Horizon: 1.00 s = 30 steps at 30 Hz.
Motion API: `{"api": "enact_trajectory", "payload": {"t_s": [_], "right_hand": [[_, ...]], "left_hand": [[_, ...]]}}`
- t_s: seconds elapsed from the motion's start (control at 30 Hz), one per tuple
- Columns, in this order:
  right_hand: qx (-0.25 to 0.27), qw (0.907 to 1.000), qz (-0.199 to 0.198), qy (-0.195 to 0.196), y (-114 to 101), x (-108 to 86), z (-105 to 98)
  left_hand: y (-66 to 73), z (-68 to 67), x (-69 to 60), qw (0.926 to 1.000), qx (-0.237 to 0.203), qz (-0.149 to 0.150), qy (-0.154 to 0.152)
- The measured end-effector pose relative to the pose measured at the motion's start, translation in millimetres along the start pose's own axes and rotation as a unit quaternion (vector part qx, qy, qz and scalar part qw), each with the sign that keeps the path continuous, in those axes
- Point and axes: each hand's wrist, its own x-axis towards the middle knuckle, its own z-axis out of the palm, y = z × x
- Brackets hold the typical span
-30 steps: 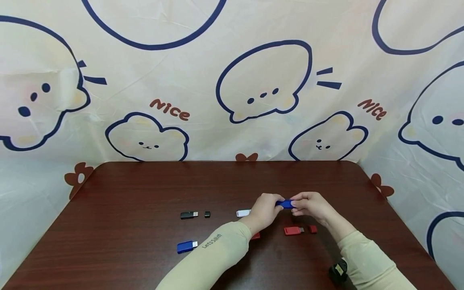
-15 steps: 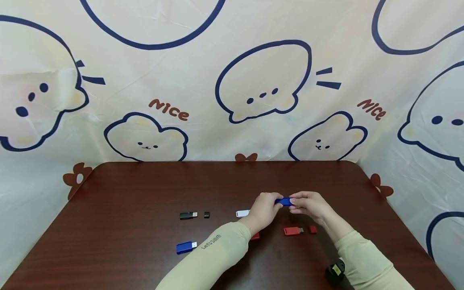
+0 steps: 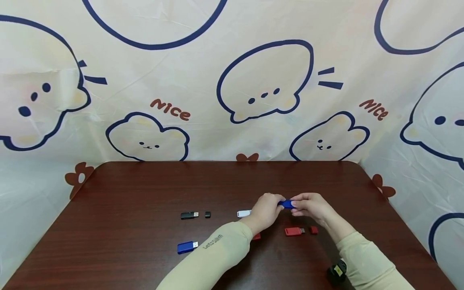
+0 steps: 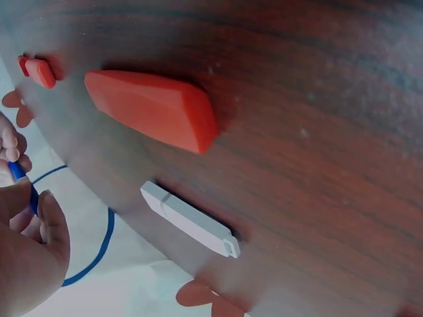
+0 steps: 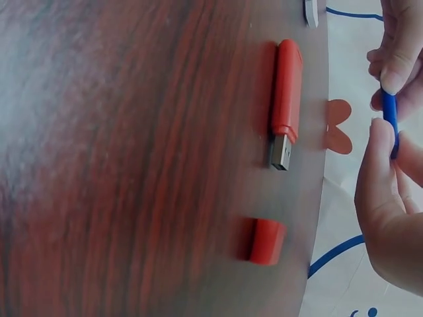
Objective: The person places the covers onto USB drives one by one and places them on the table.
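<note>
A blue USB stick (image 3: 287, 204) is held by both hands above the table, lying roughly level. My left hand (image 3: 266, 210) pinches its left end between thumb and fingers. On its right end, the thumb and fingertips of my right hand (image 3: 312, 206) grip it. The right wrist view shows the blue stick (image 5: 390, 119) between the two hands, its ends covered by fingers. Whether a cap is on it I cannot tell. Nearest below the right hand lie a red USB stick (image 3: 294, 231) with its metal plug bare and its separate red cap (image 3: 313, 230).
A white USB stick (image 3: 243, 213) and a red stick (image 4: 152, 109) lie by the left forearm, partly hidden in the head view. Further left are a black USB stick (image 3: 189, 215), its black cap (image 3: 208, 214) and a blue USB stick (image 3: 186, 247) with bare plug.
The held blue USB stick has dipped slightly since half a second ago, with both hands keeping their grip. The things on the table have stayed where they were.
</note>
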Motion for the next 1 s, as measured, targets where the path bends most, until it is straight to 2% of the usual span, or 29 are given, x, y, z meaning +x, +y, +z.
{"api": "enact_trajectory", "payload": {"t_s": [0.2,0.43,0.57,0.67,0.73,0.8,0.9,1.0], "right_hand": [[-0.019,0.9998,0.002,0.001,3,-2.3,-3],[-0.035,0.9994,0.002,-0.001,4,-2.7,-2],[-0.074,0.9971,-0.021,0.003,4,-2.6,0],[-0.129,0.9903,-0.053,0.004,2,-4.4,1],[-0.175,0.9812,-0.080,0.005,1,-5.9,2],[-0.235,0.9657,-0.110,0.012,1,-7.4,4],[-0.326,0.9322,-0.152,0.041,0,-9.4,7],[-0.387,0.9018,-0.182,0.061,-1,-11.0,9]], "left_hand": [[2.7,2.6,-1.2,1.0000,0.003,-0.008,-0.002],[3.9,4.4,-3.4,0.9995,0.002,-0.016,0.026],[3.0,5.6,-4.1,0.9987,-0.015,-0.032,0.036],[2.7,5.9,-3.7,0.9979,-0.027,-0.044,0.038],[2.9,5.8,-3.9,0.9975,-0.032,-0.050,0.037],[3.0,6.2,-4.2,0.9976,-0.034,-0.049,0.035],[3.2,6.8,-5.3,0.9980,-0.032,-0.043,0.034],[4.0,6.1,-6.8,0.9985,-0.015,-0.039,0.034]]}}
